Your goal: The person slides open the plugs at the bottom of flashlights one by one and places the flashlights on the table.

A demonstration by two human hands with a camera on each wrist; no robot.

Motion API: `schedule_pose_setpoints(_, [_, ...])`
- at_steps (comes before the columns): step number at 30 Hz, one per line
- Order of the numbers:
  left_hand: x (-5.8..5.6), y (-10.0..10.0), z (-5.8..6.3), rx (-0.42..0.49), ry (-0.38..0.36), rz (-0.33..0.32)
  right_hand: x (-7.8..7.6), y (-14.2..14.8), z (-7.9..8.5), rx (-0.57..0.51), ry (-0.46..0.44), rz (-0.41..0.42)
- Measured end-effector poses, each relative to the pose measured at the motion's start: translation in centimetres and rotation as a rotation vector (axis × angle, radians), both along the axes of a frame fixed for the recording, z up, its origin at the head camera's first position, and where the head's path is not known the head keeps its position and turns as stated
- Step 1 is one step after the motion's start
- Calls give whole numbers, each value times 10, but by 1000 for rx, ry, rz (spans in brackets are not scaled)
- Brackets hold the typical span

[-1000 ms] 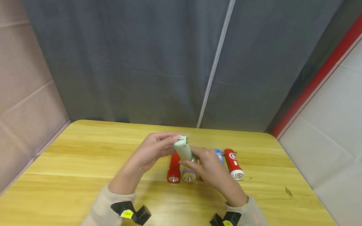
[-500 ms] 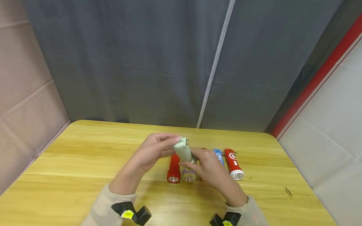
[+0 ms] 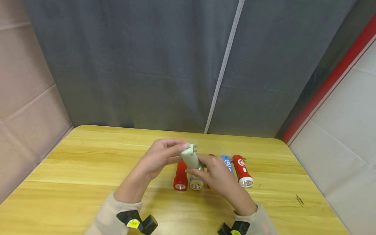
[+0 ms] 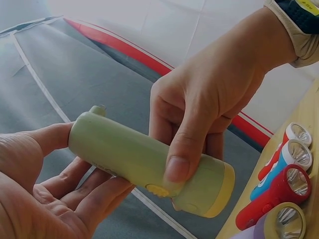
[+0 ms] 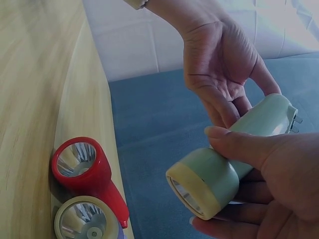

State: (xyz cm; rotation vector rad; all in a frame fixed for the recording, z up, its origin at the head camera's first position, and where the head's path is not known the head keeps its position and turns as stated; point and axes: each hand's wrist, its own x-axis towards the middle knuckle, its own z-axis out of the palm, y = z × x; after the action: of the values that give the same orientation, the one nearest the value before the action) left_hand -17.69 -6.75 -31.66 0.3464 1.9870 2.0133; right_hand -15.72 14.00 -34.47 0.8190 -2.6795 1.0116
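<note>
Above the table, both hands hold a pale green flashlight point(image 3: 190, 159) with a cream rim round its lens. My left hand point(image 3: 160, 156) holds its tail end, thumb on the end and fingers under the body. Nearer the head, my right hand point(image 3: 218, 173) grips it between thumb and fingers. Two metal plug prongs point(image 5: 296, 124) stick out from the tail in the right wrist view. The left wrist view shows a yellow slide switch point(image 4: 157, 190) close to the right thumb. In the right wrist view the lens faces down and to the left.
Several flashlights lie in a row on the wooden table point(image 3: 88, 169): a red one point(image 3: 180, 176), a cream and purple one point(image 3: 196, 183), a red one point(image 4: 273, 199) mostly hidden by my right hand, a blue one point(image 3: 227, 161) and a red and white one point(image 3: 242, 170). A grey curtain point(image 3: 132, 65) hangs behind.
The green flashlight has turned slightly in my hands, so its plug prongs show more at the right of the tail. Both hands stay nearly in place, and the row of flashlights has not moved.
</note>
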Motion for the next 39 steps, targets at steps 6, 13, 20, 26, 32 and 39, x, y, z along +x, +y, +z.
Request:
schedule_pose_setpoints(6, [1, 1, 0, 0, -7, 4, 1, 0, 0, 2, -6, -7])
schedule_pose_setpoints(13, [0, 2, 0, -2, 3, 4, 2, -2, 2, 20, -1, -39])
schedule_pose_setpoints(20, [1, 2, -1, -19, 0, 13, 3, -3, 1, 35, -5, -43])
schedule_pose_setpoints(26, [1, 2, 0, -23, -6, 23, 3, -4, 1, 39, -18, -43])
schedule_pose_setpoints(32, [1, 4, -1, -19, -8, 42, 3, -4, -1, 59, 20, -40])
schedule_pose_setpoints(39, [1, 6, -2, -27, -8, 54, 2, -3, -1, 49, 17, -42])
